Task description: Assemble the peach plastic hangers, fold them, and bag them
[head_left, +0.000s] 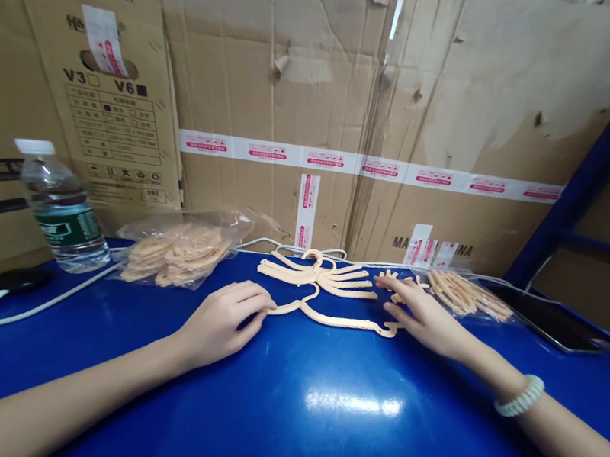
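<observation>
A beige plastic clothes hanger (337,321) lies on the blue table, its hook toward the back. The fingers of my left hand (230,318) are closed on the hanger's left end, hiding that tip. A small hooked end shows at its right tip. My right hand (432,320) is open, fingers stretched out over a few small beige pieces (401,281), partly covering them; whether it touches them I cannot tell. Just behind the hanger, several more hangers (320,277) lie fanned in an overlapping stack.
Clear bags of beige parts lie on the left (177,251) and right (468,294). A water bottle (62,209), a dark mouse-like object (18,278) and a white cable (46,307) are at left. A dark phone or tablet (546,317) lies far right. Cardboard (281,86) walls the back.
</observation>
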Available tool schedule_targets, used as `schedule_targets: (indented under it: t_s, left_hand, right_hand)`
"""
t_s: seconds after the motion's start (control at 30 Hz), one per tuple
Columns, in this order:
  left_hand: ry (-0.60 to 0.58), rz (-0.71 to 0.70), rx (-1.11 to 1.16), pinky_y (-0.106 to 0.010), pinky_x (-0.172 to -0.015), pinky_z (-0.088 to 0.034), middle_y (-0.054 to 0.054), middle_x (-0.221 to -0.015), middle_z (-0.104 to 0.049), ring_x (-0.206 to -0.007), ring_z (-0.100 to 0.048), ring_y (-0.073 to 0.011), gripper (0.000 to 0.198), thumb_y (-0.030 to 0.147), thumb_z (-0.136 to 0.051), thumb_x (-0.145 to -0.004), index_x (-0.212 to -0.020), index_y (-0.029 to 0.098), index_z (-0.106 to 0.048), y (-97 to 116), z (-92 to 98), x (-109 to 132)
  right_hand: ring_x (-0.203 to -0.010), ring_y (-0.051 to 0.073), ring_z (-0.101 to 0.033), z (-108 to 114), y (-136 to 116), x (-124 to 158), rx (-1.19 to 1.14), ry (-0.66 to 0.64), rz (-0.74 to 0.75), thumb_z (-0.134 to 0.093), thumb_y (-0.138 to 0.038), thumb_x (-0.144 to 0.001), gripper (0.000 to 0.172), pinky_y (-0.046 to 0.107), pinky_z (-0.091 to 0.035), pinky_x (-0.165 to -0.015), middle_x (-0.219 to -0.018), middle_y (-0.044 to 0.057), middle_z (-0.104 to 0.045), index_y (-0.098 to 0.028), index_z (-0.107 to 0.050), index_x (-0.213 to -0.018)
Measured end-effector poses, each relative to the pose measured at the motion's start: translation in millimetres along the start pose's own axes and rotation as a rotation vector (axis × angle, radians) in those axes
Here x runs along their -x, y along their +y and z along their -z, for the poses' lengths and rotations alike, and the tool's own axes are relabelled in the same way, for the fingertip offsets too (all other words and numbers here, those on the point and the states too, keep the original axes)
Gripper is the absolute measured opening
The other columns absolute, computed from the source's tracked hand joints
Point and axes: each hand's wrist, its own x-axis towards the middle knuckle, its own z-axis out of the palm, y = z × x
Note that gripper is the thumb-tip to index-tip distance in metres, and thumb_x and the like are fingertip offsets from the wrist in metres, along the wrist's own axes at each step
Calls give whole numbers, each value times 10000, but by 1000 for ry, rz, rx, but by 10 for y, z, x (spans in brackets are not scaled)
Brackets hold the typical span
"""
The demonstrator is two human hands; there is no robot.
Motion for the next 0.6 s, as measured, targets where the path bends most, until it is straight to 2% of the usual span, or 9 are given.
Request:
schedule_targets:
  t_s: [0.13,0.33,0.6]
  left_hand:
    - [6,-16,2,-351,-808,-484,-61,-970,-677,-881,-619,-196,189,124,-474,-916,-983,177,-643,13,-3,9]
    - [17,-32,14,-344,-788,-487,-65,-962,-682,-872,-619,-190,199,114,-463,-917,-979,169,-644,26,-3,7]
    - [24,-78,20,-355,-785,-487,-63,-969,-690,-877,-617,-196,212,94,-474,-899,-994,175,-646,106,-8,-7]
  right_hand:
    - [-1272,309,-458,-86,-10,-13,22,-60,23,-374,-307,-947,410,513,-380,-1058,-1313,148,-556,-184,-523,-1308]
    - [-1229,313,-503,-160,18,-67,20,-32,61,-383,-246,-938,383,521,-400,-1044,-1257,146,-592,-194,-564,-1271]
    - [-1141,323,-559,-164,66,-109,45,-2,39,-405,-207,-924,352,529,-434,-992,-1152,149,-650,-187,-618,-1202]
